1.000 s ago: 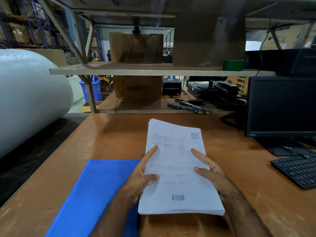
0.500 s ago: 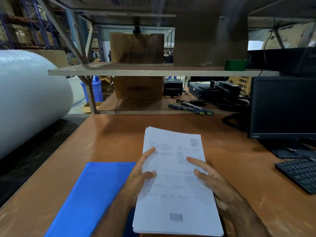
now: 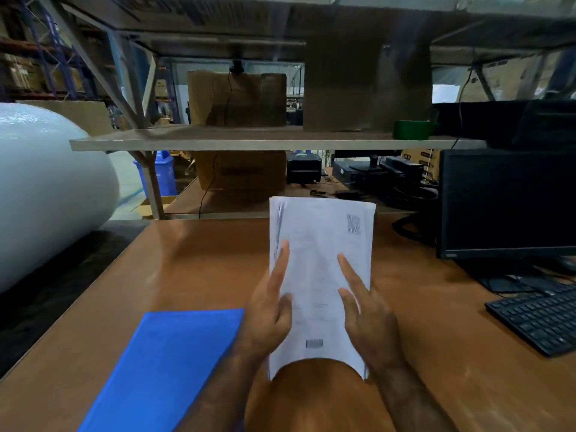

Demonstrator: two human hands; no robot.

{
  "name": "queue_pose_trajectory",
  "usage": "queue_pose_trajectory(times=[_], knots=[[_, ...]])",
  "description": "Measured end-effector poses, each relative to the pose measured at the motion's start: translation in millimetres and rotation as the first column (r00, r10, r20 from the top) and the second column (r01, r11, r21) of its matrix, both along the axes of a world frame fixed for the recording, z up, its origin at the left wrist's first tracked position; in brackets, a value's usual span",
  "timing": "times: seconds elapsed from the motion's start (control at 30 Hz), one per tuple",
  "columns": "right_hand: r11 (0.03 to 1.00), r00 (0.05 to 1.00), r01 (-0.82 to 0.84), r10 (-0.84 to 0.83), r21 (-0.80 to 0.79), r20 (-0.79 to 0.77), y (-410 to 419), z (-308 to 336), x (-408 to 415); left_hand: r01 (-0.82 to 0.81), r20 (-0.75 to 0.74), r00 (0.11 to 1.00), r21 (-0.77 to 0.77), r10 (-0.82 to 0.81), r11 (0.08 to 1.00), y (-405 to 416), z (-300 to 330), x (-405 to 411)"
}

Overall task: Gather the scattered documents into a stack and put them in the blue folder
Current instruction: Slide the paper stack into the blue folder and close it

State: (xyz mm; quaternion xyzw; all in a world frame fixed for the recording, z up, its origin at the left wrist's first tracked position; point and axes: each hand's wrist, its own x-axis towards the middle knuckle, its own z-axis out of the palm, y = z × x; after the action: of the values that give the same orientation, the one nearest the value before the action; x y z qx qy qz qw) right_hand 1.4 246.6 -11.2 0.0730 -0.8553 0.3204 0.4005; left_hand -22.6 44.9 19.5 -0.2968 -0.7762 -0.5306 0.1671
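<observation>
Paper stack (image 3: 321,275) held upright over the tabletop (image 3: 193,263), just right of the closed blue folder (image 3: 162,366). Left hand (image 3: 268,316) and right hand (image 3: 367,319) each clasp a long edge, thumbs and forefingers on the front sheet, remaining fingers behind, unseen. Sheets at top left corner fan out unevenly. Judgement: squaring step. Best done by loosening the grip slightly, tapping the bottom edge down flat, then the side, before opening the folder. Monitor (image 3: 505,201) stands well right of the folder.
</observation>
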Motion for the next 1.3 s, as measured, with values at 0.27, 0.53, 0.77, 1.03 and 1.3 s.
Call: queue_pose_trajectory(times=[0.27, 0.53, 0.77, 1.03, 1.3], knots=[[0.982, 0.973, 0.165, -0.147, 0.093, -0.176, -4, -8, 0, -0.133, -0.067, 0.989, -0.049, 0.129, 0.990, 5, -25, 3], [0.988, 0.975, 0.131, -0.114, 0.078, -0.190, -3, -12, 6, -0.215, -0.067, 0.976, -0.186, 0.206, 0.959, 0, -37, 4], [0.999, 0.998, -0.020, 0.023, -0.047, 0.053, 15, 7, 11, -0.005, 0.127, 0.992, 0.000, 0.005, 1.000, -11, -11, -1], [0.699, 0.777, -0.316, 0.578, -0.642, 0.247, 32, 26, 21, 0.162, 0.509, 0.718, 0.541, -0.474, 0.825, -27, -14, -12], [0.642, 0.777, -0.283, 0.589, -0.713, 0.223, 24, 4, 33, 0.119, 0.610, 0.575, 0.597, -0.545, 0.793, -32, -29, 9]])
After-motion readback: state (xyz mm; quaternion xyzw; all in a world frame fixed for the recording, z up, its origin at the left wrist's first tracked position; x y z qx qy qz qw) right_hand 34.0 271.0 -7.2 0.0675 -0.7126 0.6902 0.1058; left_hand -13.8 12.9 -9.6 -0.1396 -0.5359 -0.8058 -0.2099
